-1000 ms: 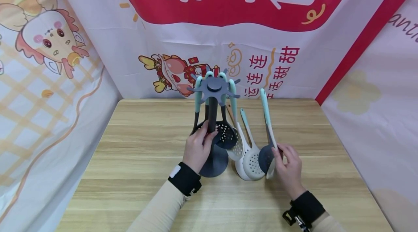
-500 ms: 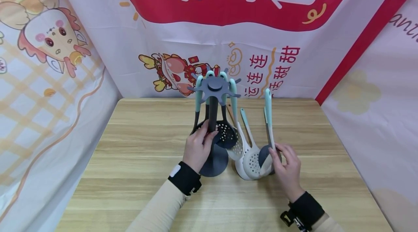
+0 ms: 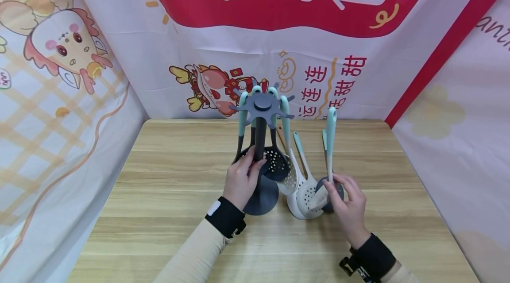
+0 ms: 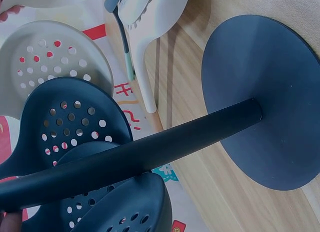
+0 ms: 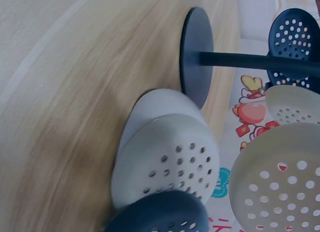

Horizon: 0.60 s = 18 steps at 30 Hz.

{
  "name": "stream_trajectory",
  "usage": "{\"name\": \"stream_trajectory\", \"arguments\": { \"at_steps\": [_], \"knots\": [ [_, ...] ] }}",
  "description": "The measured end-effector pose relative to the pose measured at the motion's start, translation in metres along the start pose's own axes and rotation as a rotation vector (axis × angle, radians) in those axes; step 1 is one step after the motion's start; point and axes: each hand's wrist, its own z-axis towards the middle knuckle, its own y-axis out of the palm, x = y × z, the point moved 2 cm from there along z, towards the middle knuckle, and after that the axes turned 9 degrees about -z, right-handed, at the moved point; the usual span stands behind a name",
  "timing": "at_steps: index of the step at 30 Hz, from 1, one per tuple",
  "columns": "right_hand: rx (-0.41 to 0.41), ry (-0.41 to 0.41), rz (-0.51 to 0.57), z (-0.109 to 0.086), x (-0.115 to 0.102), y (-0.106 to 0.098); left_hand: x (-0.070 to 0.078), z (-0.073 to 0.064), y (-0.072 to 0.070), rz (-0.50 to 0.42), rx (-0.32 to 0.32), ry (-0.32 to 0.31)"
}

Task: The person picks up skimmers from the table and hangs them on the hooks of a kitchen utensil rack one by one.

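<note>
My left hand (image 3: 243,181) grips the dark post (image 3: 260,134) of an upright utensil rack with a hooked top (image 3: 262,106) and round base (image 4: 270,102). Dark perforated skimmers (image 3: 276,163) and a cream skimmer (image 4: 55,62) hang from it by mint handles. To the right, my right hand (image 3: 348,207) pinches another cream skimmer (image 5: 280,177) near where its mint handle (image 3: 331,137) meets the head. That handle points up, and the head overlaps the utensils behind it in the head view. The right wrist view does not show the hand.
Right of the base, a white perforated skimmer (image 5: 172,147) overlaps a smooth white utensil (image 5: 155,102). A dark skimmer (image 5: 160,212) lies beside them, partly behind my right hand in the head view. Printed cloth (image 3: 239,48) rises behind the wooden table (image 3: 179,176).
The held skimmer has turned: its handle top swings right while its head swings left. My right hand has shifted slightly left. My left hand and the rack stay put.
</note>
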Motion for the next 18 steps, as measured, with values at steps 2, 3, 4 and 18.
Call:
{"name": "stream_trajectory", "arguments": {
  "at_steps": [2, 3, 4, 18],
  "knots": [
    [0.01, -0.028, 0.02, 0.001, -0.004, 0.0, 0.0, 0.0, 0.0, -0.001, -0.001, -0.002],
    [0.012, -0.035, 0.029, 0.001, -0.007, 0.0, 0.0, 0.0, 0.0, -0.001, -0.001, -0.002],
    [0.011, -0.034, 0.038, 0.002, -0.008, 0.0, 0.0, 0.0, 0.0, 0.0, -0.001, -0.003],
    [0.037, -0.074, 0.071, 0.005, -0.026, 0.001, 0.0, 0.0, -0.001, 0.006, -0.008, -0.017]
  ]
}}
